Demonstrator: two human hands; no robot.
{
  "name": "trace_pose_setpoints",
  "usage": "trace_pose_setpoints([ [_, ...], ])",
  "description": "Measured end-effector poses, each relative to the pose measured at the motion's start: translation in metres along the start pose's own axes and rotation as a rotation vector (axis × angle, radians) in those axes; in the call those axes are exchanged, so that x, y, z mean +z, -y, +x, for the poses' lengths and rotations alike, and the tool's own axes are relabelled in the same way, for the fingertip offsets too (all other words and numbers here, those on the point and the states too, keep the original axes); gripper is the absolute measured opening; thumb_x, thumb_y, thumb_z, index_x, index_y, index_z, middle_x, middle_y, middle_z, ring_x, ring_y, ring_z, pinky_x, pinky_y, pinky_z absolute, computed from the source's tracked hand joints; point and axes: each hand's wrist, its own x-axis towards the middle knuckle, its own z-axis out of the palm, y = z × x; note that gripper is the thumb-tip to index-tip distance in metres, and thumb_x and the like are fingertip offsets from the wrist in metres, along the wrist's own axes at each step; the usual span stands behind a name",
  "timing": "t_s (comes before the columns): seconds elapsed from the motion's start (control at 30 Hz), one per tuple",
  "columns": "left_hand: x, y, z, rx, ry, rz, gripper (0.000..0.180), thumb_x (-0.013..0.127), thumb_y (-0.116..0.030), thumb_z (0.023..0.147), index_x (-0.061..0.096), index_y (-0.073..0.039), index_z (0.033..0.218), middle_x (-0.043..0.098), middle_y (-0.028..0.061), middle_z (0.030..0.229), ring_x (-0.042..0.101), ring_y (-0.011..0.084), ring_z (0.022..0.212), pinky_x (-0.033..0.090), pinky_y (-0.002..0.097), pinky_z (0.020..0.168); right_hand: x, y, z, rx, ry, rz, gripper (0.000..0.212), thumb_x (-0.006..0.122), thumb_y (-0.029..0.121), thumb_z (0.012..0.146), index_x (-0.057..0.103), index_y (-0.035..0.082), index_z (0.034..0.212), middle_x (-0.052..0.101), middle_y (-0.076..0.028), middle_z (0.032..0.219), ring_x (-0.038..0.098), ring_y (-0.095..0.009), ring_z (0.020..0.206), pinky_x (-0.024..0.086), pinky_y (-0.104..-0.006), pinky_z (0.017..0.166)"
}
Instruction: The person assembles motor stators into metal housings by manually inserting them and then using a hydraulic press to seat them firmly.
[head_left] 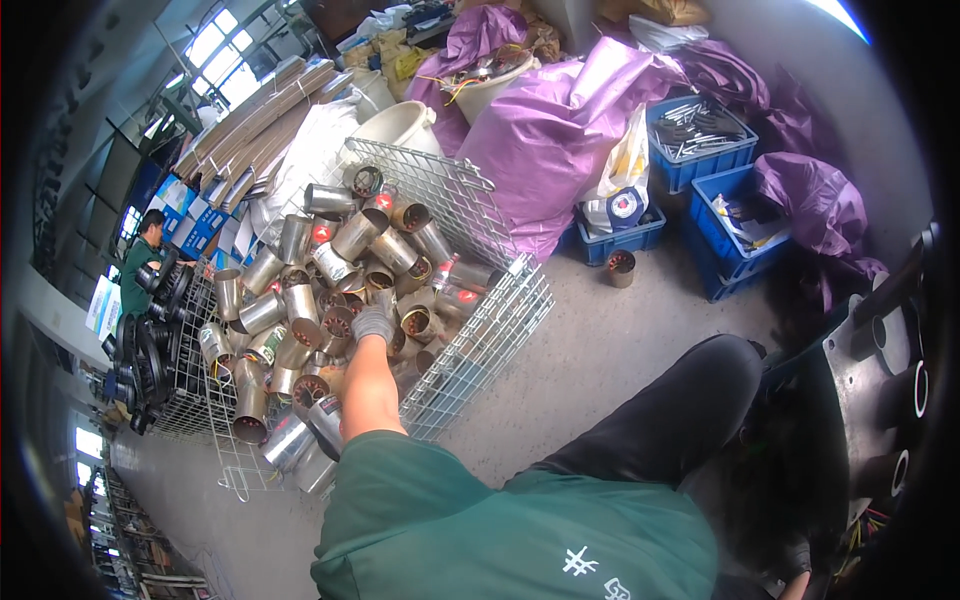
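Cans (pixel 345 262) fill the wire cage (pixel 478 345) at centre left; our gloved left hand (pixel 372 325) reaches among them, its grip we cannot tell; right hand unseen.

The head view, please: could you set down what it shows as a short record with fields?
Setting: workshop with a concrete floor
Left hand: gloved, reaching into the heap, on a metal cylinder; grip cannot be told
Right hand: not in view
Container: wire mesh cage, near side folded down
Contents: metal cylinders, heaped, some with windings inside
Nearby: purple bags; blue crates; one loose cylinder on the floor
Other person: far left, green shirt
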Motion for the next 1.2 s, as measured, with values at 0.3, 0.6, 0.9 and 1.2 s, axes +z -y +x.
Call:
trace_pose_setpoints([
  [0.3,-0.051,-0.014,-0.014,0.024,-0.559,-0.630,0.055,0.088,-0.041,0.079,0.072,-0.001,0.113,0.067,0.0263,0.127,0.068,0.0404,0.117,0.054,0.0475,0.102,-0.002,0.072,0.002,-0.390,-0.133,-0.029,0.028,0.070,0.017,0.092,0.069,0.003,0.116,0.076,-0.018,0.108,0.072,-0.032,0.100,0.058,-0.0422,0.090],
  [0.6,-0.219,-0.127,-0.124,0.606,-1.070,-1.287,0.038,0.096,-0.004,0.071,0.058,-0.006,0.079,0.053,0.0080,0.119,0.059,0.0198,0.095,0.053,0.0355,0.090,-0.057,0.217,-0.091,-0.488,-0.188,0.355,0.054,0.070,-0.001,0.078,0.064,-0.003,0.132,0.067,-0.016,0.123,0.068,-0.030,0.117,0.055,-0.0395,0.102],
  [0.9,-0.331,-0.335,-0.371,1.568,0.151,-2.034,0.035,0.093,-0.005,0.081,0.060,-0.010,0.092,0.069,0.0020,0.102,0.063,0.0098,0.093,0.054,0.0269,0.085,-0.107,0.307,-0.125,-0.620,-0.283,0.749,0.071,0.081,0.014,0.093,0.050,0.007,0.157,0.066,-0.009,0.139,0.062,-0.020,0.128,0.051,-0.0365,0.110],
  [1.2,-0.271,-0.530,-0.641,1.977,1.135,-1.798,0.035,0.094,-0.007,0.080,0.061,-0.006,0.092,0.067,0.0094,0.128,0.066,0.0193,0.112,0.056,0.0370,0.100,-0.108,0.262,-0.115,-0.580,-0.140,1.857,0.104,0.058,0.087,0.088,0.036,0.020,0.164,0.058,-0.018,0.148,0.065,-0.035,0.124,0.057,-0.0488,0.099],
])
